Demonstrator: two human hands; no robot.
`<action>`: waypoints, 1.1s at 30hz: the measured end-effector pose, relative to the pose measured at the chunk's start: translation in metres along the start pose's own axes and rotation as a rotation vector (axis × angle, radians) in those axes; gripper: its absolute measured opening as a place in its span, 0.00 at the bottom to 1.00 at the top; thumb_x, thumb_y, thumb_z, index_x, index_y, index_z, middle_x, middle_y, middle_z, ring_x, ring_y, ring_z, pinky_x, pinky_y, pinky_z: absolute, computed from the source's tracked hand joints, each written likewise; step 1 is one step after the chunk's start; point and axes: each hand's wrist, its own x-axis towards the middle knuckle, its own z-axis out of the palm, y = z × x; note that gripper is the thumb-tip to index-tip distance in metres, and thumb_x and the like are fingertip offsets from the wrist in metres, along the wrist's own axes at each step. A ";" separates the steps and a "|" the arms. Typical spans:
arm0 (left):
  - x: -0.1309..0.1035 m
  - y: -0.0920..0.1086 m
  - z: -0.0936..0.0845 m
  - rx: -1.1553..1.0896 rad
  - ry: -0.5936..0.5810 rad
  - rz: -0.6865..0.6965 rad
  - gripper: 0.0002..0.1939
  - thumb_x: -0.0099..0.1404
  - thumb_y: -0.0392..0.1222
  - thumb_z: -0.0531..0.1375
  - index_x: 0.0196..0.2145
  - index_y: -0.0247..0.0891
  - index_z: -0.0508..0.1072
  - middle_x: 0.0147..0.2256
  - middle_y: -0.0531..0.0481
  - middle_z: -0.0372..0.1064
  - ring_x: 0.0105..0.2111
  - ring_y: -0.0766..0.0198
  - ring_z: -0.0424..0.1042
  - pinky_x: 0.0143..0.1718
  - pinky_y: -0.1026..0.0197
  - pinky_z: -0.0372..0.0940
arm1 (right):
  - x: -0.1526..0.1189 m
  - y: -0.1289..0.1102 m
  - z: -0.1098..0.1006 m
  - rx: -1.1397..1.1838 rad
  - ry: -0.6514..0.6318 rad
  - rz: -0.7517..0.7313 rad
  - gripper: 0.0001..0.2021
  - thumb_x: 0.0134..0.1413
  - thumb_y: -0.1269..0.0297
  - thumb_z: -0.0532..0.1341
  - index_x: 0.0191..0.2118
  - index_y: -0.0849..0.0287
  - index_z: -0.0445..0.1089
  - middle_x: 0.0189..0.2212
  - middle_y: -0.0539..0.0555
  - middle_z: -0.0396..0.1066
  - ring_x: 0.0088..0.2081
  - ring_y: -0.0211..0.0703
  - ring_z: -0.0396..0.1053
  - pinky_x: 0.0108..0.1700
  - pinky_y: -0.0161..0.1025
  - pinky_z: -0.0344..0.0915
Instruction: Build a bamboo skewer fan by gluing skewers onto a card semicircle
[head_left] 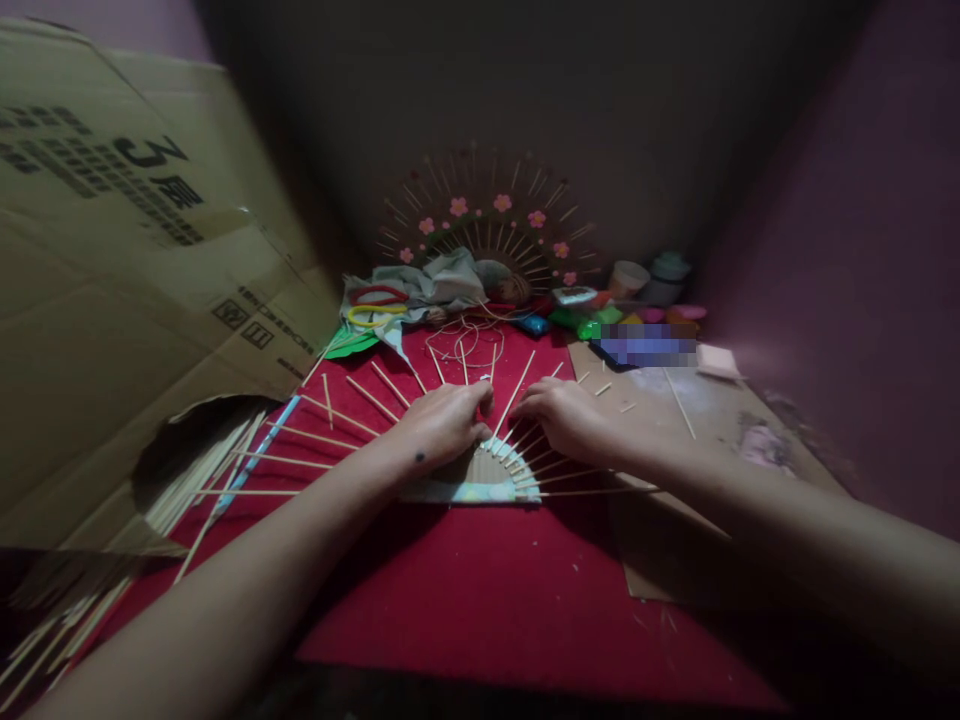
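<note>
A half-round fan base with a pale blue patterned rim lies on the red cloth, and thin wooden sticks spread out from it like rays. My left hand rests over the base's upper left part, fingers curled; whatever is in them is hidden. Just to its right, my right hand is bent over the sticks on that side. Its fingertips are drawn together close to one slanting stick; I cannot tell whether they grip it. My left hand and forearm cover part of the base.
A large cardboard box stands at left, with bundled sticks by its opening. Behind are a finished-looking fan with pink flowers, yellow-handled scissors, string and colourful packets. A cardboard sheet lies at right.
</note>
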 end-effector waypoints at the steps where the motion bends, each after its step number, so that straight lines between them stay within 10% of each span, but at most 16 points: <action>1: 0.000 0.000 0.000 -0.002 -0.001 0.008 0.07 0.58 0.40 0.60 0.37 0.41 0.68 0.28 0.52 0.69 0.29 0.62 0.66 0.28 0.63 0.53 | -0.001 -0.002 0.002 -0.002 -0.001 -0.027 0.21 0.44 0.83 0.54 0.38 0.59 0.78 0.35 0.56 0.76 0.38 0.44 0.68 0.42 0.38 0.61; 33: 0.000 -0.005 -0.002 0.028 -0.028 0.045 0.08 0.59 0.42 0.57 0.26 0.38 0.71 0.24 0.51 0.68 0.26 0.64 0.64 0.25 0.63 0.50 | -0.020 -0.031 0.013 -0.015 0.022 -0.206 0.13 0.53 0.79 0.55 0.40 0.65 0.74 0.40 0.61 0.70 0.44 0.46 0.63 0.45 0.43 0.63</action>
